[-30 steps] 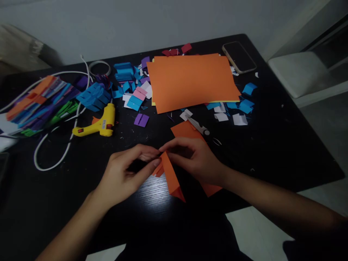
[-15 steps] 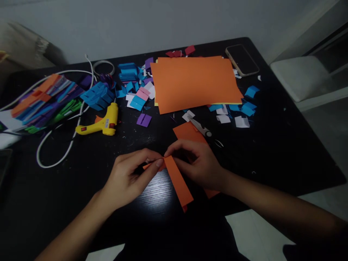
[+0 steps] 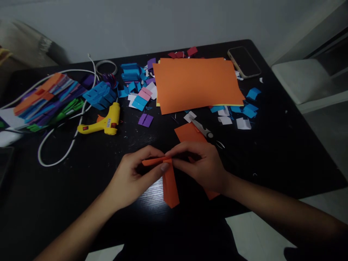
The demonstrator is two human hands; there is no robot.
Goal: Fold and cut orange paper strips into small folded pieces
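Observation:
A folded orange paper strip (image 3: 170, 186) is pinched between both hands above the near part of the table. My left hand (image 3: 136, 177) grips it with the thumb in front and the fingers behind; one orange end sticks out toward the palm. My right hand (image 3: 199, 161) closes thumb and fingers on the strip's upper corner, their tips meeting the left ones. The longer part hangs down toward me. Under my right hand lies a flat orange paper piece (image 3: 190, 133), partly covered by the hand. Scissors (image 3: 205, 131) rest just beyond it.
A stack of orange sheets (image 3: 199, 85) lies at the back, among blue and white paper scraps (image 3: 243, 123). On the left are a yellow glue gun (image 3: 110, 121), a white cable (image 3: 51, 165) and folded coloured strips (image 3: 46, 96). A phone (image 3: 244, 62) lies at the back right.
The hanging part of the orange strip has swung left and turned, now hanging nearly straight toward me. Both hands stay almost in place, still pinching it. The view has shifted slightly.

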